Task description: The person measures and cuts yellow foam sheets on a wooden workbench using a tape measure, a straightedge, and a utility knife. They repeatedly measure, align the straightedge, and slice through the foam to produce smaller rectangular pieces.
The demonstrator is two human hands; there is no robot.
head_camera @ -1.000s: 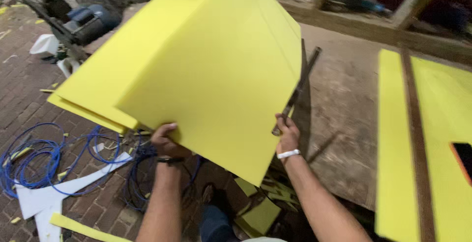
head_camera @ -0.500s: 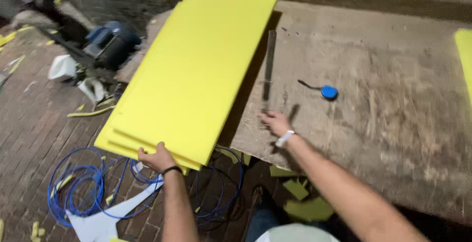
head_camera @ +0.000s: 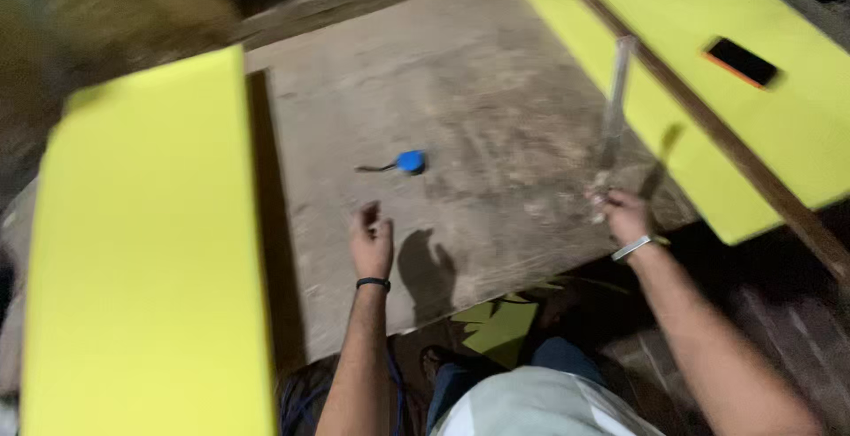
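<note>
My left hand (head_camera: 372, 241) hovers over the worn wooden board (head_camera: 496, 117), fingers loosely curled, holding nothing; a blue tape measure (head_camera: 410, 162) lies just beyond it. My right hand (head_camera: 622, 215) grips the near end of a long metal ruler (head_camera: 614, 117), which stands up tilted over the board's right side. A stack of yellow foam sheets (head_camera: 146, 250) lies flat on the left, apart from my left hand.
More yellow sheet (head_camera: 708, 91) lies at the right, crossed by a dark wooden strip (head_camera: 708, 126), with a black phone (head_camera: 742, 61) on it. Yellow offcuts (head_camera: 500, 325) lie on the floor by my legs. Blue cable (head_camera: 394, 387) sits below the board's edge.
The view swung right. My left hand let go of the yellow stack and moved over the board. My right hand picked up the metal ruler and carried it to the right.
</note>
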